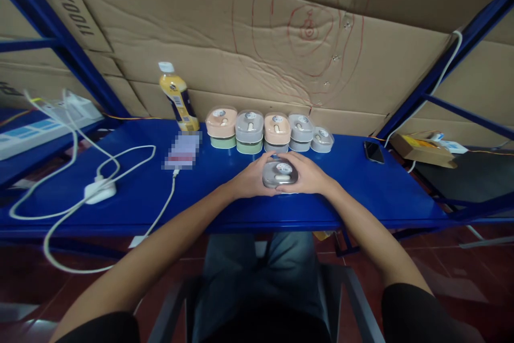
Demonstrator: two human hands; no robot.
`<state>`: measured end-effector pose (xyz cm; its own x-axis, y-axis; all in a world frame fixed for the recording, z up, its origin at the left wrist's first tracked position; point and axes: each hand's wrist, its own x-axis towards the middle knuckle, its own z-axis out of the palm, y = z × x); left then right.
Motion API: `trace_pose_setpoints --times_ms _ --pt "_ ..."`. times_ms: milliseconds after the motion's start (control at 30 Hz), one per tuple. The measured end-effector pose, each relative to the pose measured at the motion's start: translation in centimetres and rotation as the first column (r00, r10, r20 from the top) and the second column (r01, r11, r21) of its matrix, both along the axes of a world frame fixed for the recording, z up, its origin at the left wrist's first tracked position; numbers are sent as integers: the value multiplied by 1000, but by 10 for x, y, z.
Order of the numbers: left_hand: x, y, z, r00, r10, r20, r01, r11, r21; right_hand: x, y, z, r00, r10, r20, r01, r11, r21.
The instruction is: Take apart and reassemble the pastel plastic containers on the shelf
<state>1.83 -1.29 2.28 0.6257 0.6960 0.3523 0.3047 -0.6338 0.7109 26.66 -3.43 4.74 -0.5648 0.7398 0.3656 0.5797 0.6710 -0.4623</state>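
Note:
A small grey box with a clear lid [276, 173] is held between both my hands, just above or on the blue table. My left hand [254, 176] wraps round its left side, and my right hand [308, 173] grips the right side. A round sticker and a pale tab show on its lid. Beyond my hands, similar lidded boxes stand in a row: a pink one on a green one [221, 123], a grey one on a green one [249, 128], a pink one on a grey one [277, 128], two stacked grey ones [301, 128], and a single grey box [322, 142].
On the blue table [225, 214], a yellow drink bottle [176, 96] stands back left, with a blurred-out phone-like object [182, 150] before it. A white charger [99, 191] and looping cables lie left. A dark phone [373, 152] and an open carton [423, 150] are right. Cardboard walls the back.

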Motion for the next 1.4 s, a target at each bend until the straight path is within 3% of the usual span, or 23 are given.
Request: trace_pose_setpoints --times_ms 100,233,433,567,733,900,1100,1233,1400 --pt "-2 0 -3 1000 -1 -3 1 1000 25 11 1 6 999 -15 -41 15 1000 3" --pt "-7 -3 -5 998 -5 -55 12 993 119 48 12 13 984 -101 -146 90 992 -85" --pt "-6 -9 -2 990 -77 -116 98 976 192 88 29 9 956 -235 -173 208 965 -159" --pt "-19 3 7 996 23 -81 -11 989 149 93 33 7 954 -257 -154 224 953 -204" --pt "-53 30 15 979 179 -96 -168 979 117 97 32 10 970 -235 -57 215 946 -244" --pt "-66 36 17 973 184 -141 -173 981 89 98 32 9 980 -199 15 196 950 -244" --pt "-38 16 18 997 77 -31 -71 985 155 93 28 17 968 -211 -137 204 977 -67" --pt "-16 1 13 998 46 -30 -42 991 123 67 15 22 986 -54 -158 64 996 63" --pt "-4 -3 4 1000 0 14 -1 999 42 23 -1 15 995 88 -50 -82 992 100"
